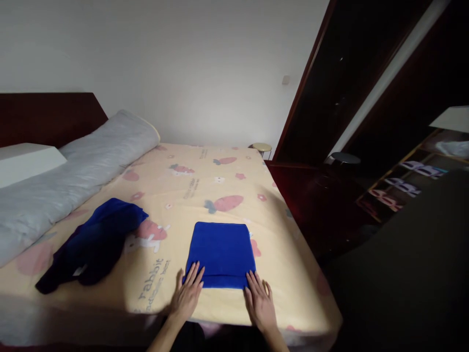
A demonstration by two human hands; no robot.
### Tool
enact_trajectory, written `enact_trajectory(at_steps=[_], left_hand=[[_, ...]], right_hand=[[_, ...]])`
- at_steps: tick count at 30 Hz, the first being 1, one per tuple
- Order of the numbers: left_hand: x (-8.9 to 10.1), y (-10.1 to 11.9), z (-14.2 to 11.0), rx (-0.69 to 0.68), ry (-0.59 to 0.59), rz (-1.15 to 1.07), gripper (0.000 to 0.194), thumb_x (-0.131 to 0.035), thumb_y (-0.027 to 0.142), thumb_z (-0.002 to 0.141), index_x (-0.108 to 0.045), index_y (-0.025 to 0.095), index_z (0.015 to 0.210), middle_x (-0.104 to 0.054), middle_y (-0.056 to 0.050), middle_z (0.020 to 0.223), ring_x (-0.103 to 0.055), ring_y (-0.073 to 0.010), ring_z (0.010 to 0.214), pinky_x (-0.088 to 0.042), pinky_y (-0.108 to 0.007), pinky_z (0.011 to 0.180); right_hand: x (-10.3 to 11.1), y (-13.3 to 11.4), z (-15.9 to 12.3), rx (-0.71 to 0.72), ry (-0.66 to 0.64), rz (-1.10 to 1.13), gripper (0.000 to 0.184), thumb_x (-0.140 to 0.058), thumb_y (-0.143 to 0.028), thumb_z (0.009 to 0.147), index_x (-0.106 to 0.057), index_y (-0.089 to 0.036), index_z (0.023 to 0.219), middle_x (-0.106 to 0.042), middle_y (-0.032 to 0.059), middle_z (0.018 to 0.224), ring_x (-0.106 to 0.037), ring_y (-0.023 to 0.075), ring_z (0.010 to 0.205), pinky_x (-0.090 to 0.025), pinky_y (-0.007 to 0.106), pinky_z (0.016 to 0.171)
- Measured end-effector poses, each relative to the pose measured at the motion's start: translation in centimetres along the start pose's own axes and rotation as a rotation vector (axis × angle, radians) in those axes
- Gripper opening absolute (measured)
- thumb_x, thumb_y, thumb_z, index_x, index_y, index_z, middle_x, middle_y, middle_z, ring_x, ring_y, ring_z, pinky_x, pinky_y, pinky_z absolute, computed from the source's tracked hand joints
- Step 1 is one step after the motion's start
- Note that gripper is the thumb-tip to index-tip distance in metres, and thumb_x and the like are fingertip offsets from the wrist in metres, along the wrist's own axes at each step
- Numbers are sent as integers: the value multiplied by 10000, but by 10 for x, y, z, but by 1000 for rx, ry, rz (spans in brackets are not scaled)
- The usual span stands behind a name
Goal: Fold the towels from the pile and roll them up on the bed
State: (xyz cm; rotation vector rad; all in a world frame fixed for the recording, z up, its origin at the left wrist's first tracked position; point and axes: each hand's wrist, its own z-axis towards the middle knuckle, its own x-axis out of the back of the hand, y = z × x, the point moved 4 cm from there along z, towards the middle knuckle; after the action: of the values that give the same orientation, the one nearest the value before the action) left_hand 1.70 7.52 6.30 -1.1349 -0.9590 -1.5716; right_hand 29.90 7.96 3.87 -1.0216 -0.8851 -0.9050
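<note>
A blue cloth (223,249), folded into a flat, nearly square shape with a narrow strip along its near edge, lies on the bed's patterned sheet (176,200). My left hand (189,292) rests flat with its fingertips on the cloth's near left corner. On the near right corner lie the fingers of my right hand (260,299), stretched out with the thumb apart. Neither hand grips anything. To the left, a crumpled heap of dark and bright blue clothing (97,242) sits on the sheet, a small white tag showing on it.
A long grey bedding roll (95,164) lies by the dark wooden headboard (47,115), beside a white box-like object (29,159). Past the bed's right edge are a yellow-topped stool (262,146), a dark round stool (345,158) and a rack of shoes (406,181).
</note>
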Motion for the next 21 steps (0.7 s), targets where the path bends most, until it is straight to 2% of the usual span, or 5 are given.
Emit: enact_trajectory(at_steps=[2,8,16,18,21], left_hand=[[3,3,2,54,32,20,586,-307,191,958,-180,308,1518,-377,-68,1569,-363,-231,1432,-269,-551,1160],[-19,67,18,-23,-38,-127,511,-311,88,914,-558,279,1318,-670,-56,1268,-586,-201,1196,-459,-414,1043],[-4,-15,2,169,79,-49,379,-348,192,964,-609,229,1237,-664,-87,1255,-573,-230,1190,-454,-443,1007],[-3,-11,1,206,127,-25,376,-362,202,963,-604,238,1249,-654,-89,1282,-559,-238,1214,-433,-456,1022],[-13,30,12,70,80,-78,427,-343,142,944,-586,257,1275,-655,-62,1294,-551,-213,1232,-423,-429,1048]], right_hand=[[6,-5,2,-24,23,-1,496,-368,-421,979,-430,-238,1436,-462,89,1492,-389,271,1404,-301,513,1126],[0,-86,24,174,-10,152,355,-392,-255,945,-587,-260,1241,-653,75,1267,-567,220,1193,-399,409,994],[22,-8,19,-84,46,37,364,-386,-379,964,-584,-253,1242,-622,105,1301,-534,274,1209,-375,489,970],[21,-12,17,-65,52,28,390,-378,-390,969,-561,-247,1283,-597,107,1346,-510,269,1249,-368,480,988],[9,-53,22,114,-18,107,380,-363,-341,981,-551,-263,1301,-610,74,1343,-519,214,1251,-359,420,1025]])
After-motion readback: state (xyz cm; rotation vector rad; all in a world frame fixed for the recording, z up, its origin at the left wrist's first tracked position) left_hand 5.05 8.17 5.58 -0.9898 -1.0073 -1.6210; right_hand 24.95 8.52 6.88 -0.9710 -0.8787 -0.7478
